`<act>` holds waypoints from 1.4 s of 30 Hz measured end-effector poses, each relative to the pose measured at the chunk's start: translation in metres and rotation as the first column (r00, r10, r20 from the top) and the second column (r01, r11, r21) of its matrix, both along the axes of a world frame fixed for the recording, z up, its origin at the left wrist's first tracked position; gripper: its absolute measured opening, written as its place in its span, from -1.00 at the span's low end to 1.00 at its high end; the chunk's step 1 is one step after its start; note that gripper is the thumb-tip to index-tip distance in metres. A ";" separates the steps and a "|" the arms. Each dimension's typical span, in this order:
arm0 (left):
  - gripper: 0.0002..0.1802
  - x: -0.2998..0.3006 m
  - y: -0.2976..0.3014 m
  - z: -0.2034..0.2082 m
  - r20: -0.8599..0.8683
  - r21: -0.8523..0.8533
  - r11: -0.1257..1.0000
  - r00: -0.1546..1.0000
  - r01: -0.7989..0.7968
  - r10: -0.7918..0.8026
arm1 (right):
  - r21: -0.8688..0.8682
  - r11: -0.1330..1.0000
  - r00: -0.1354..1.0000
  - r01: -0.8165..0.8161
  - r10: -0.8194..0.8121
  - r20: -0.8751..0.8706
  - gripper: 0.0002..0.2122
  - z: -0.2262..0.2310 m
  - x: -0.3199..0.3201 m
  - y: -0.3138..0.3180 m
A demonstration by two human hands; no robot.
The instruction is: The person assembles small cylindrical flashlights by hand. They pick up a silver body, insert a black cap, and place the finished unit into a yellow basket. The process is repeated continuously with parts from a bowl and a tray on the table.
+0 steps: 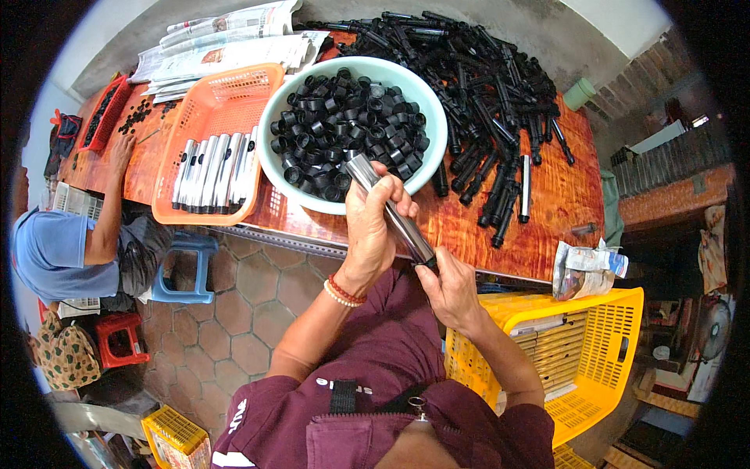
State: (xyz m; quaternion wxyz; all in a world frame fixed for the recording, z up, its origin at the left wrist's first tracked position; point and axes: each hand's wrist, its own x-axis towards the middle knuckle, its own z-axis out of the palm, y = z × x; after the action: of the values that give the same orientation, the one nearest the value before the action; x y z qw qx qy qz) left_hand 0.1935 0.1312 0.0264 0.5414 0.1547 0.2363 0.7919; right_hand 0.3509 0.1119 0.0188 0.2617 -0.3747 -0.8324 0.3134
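Observation:
A shiny silver metal tube (404, 225) slants across in front of me, its upper end over the bowl rim. Wrapped round its middle is my left hand (371, 219), with a red and a white bead bracelet on the wrist. My right hand (453, 291) grips the tube's lower end, thumb against a black end piece (429, 262); its other fingers are partly hidden. Just beyond my hands, a mint-green bowl (432, 105) holds many black plastic rings (324, 117). Left of it, an orange basket (223, 86) contains several silver tubes (212, 173) with black ends.
Black rod-like parts (492, 102) are heaped on the wooden table (562, 227)'s right. Newspapers (226, 55) lie at the back left. A yellow crate (594, 391) stands right of me. Another person (70, 250) sits at left, a hand on the table, near blue and red stools.

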 end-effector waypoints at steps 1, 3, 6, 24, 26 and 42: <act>-0.80 0.001 0.000 -0.001 0.017 -0.014 1.000 1.000 -0.015 0.016 | -0.018 1.000 1.000 0.001 -0.001 -0.005 -0.77 -0.002 0.000 0.000; -0.81 0.004 0.003 -0.002 0.053 -0.038 0.998 0.998 -0.040 0.042 | -0.043 0.999 1.000 0.006 -0.007 -0.013 -0.76 -0.003 0.001 0.000; -0.85 0.005 0.006 -0.004 0.066 -0.046 0.998 0.997 -0.040 0.043 | -0.056 0.998 0.999 0.019 -0.022 -0.048 -0.75 -0.004 -0.001 -0.002; -0.83 -0.004 0.011 -0.014 0.285 -0.003 0.999 0.958 0.043 -0.040 | 0.032 0.999 0.992 0.023 -0.018 -0.126 -0.78 0.017 -0.007 -0.002; -0.81 -0.004 0.007 -0.012 0.204 -0.083 0.997 0.979 0.012 0.005 | -0.253 0.967 0.971 -0.026 -0.035 -0.236 -0.75 0.011 -0.003 0.000; -0.84 0.001 0.008 -0.014 0.212 -0.193 0.981 0.977 0.026 0.016 | -0.830 0.020 0.745 -0.557 -0.430 -0.510 -0.59 0.007 0.013 0.019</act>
State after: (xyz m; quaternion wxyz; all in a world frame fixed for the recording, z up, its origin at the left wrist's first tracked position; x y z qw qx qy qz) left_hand 0.1949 0.1390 0.0122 0.5781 0.0162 0.2528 0.7757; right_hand 0.3636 0.1314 0.0254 0.1789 -0.2618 -0.2248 0.9214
